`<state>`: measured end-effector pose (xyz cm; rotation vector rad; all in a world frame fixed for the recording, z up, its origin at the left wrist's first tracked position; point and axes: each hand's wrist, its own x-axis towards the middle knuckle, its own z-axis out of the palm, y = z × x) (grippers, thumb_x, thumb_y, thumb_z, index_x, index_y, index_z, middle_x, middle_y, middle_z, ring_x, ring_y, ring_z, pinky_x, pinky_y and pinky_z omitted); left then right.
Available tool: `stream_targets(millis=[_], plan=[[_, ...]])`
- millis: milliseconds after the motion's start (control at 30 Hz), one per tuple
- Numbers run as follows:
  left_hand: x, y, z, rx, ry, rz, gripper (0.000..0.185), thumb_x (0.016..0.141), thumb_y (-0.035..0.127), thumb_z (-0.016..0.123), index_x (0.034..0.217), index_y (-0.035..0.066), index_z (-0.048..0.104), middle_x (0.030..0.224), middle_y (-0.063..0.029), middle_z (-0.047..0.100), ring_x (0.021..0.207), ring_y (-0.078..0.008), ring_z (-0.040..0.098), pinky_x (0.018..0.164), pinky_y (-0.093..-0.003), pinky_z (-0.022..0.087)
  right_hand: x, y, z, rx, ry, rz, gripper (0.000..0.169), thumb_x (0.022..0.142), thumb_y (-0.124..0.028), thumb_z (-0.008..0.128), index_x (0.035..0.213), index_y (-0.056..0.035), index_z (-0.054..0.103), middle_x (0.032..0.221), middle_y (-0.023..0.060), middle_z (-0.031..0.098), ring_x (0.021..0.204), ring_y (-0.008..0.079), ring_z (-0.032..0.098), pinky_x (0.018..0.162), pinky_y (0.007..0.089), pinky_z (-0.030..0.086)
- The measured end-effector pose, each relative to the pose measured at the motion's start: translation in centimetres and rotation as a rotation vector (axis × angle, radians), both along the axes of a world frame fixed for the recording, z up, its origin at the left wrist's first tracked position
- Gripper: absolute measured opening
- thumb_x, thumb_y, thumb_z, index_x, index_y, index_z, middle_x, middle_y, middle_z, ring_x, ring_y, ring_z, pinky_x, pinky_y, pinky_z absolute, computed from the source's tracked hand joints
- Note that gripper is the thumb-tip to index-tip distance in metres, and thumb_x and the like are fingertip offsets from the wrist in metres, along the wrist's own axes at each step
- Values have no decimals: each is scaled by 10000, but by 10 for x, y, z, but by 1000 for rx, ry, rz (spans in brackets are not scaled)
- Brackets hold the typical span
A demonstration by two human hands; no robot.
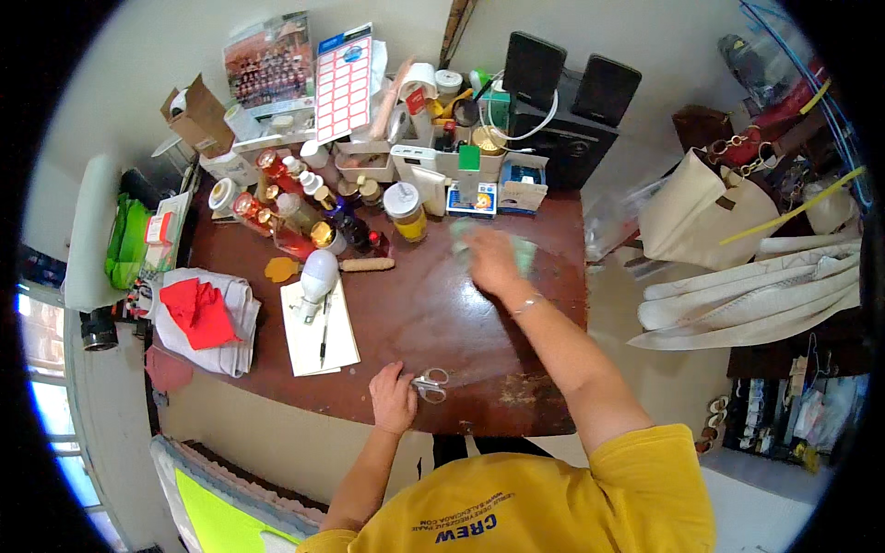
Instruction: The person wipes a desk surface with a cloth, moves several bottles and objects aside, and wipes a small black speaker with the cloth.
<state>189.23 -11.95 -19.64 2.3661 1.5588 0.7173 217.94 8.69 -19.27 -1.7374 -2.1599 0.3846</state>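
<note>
My right hand (492, 261) presses a light green cloth (523, 253) flat on the dark red wooden table (442, 304), near a jar with a white lid and yellow contents (406, 211). At the table's front edge my left hand (394, 397) lies over the blades of a pair of scissors (431, 385), whose metal handles point right; its exact grip is hidden. Left of centre, a white light bulb (319, 276) and a pen (323, 339) lie on white paper (297, 345). A wooden-looking roller (368, 264) lies just behind the paper.
Bottles and jars (297, 211) crowd the table's back left. Black speakers (567, 138) stand at the back right, beside small boxes (523, 183). A red cloth (200, 314) lies on a folded grey towel (242, 325) at the left. Bags (698, 214) hang to the right.
</note>
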Motion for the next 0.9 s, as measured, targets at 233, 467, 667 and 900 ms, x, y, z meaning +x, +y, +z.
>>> stream_targets(millis=[233,467,667,900], plan=[[4,-1,0,46,56,20,276,711,65,595,986,60,606,1205,-152,538,1147,-340,501,948,-466,364,16,2,-9,151,74,64,438,812,-88,532,1248,-118,563,1341,136,505,1241,327,446,1087,455,281],[4,1,-4,19,31,-10,282,727,69,588,1008,59,588,1211,-162,537,1150,-355,490,960,-478,352,176,-44,-21,262,107,-444,336,798,-31,531,1124,-33,611,1113,196,608,1087,372,536,975,437,411],[3,1,-6,17,70,-4,291,721,68,591,1012,60,579,1203,-165,541,1131,-362,498,956,-483,348,148,-56,-26,291,16,-436,360,849,-41,526,1204,-51,581,1318,150,512,1231,338,445,1053,473,325],[2,-1,-6,-13,89,8,288,711,46,573,999,50,575,1199,-185,537,1139,-379,484,958,-486,342,159,13,-4,93,-126,-312,464,888,-126,506,1351,-132,473,1373,83,475,1291,278,391,1069,564,243]])
